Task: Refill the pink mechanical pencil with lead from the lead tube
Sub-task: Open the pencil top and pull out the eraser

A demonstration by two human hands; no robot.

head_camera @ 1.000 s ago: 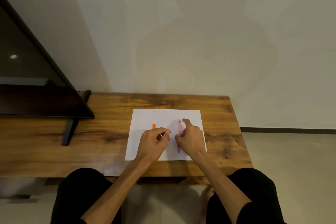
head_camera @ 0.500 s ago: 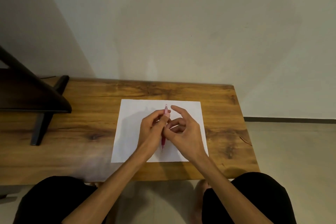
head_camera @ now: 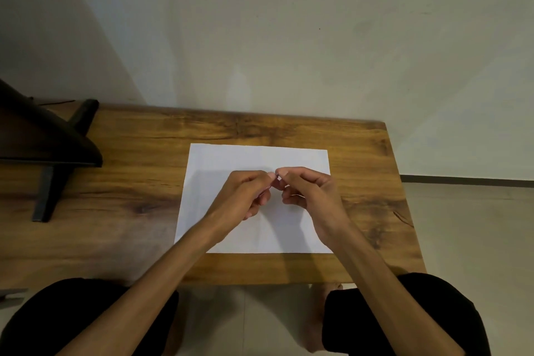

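Note:
Both hands meet above the white sheet of paper (head_camera: 254,157) on the wooden table (head_camera: 124,191). My left hand (head_camera: 245,195) is curled around the pink mechanical pencil (head_camera: 268,188), of which only a thin pink sliver shows between the fingers. My right hand (head_camera: 313,193) pinches with thumb and forefinger at the pencil's upper end, right against my left fingertips. The lead tube is hidden from view, and whether the pencil's cap is on cannot be told.
A dark screen on a black stand (head_camera: 49,153) occupies the table's left end. The wall runs along the table's far edge. The table's right edge drops to a tiled floor (head_camera: 468,225). My knees sit under the near edge.
The pencil has been lifted off the paper into my left hand. My right hand's fingers, spread half a second ago, have closed into a pinch at the pencil's top. The camera tilted down.

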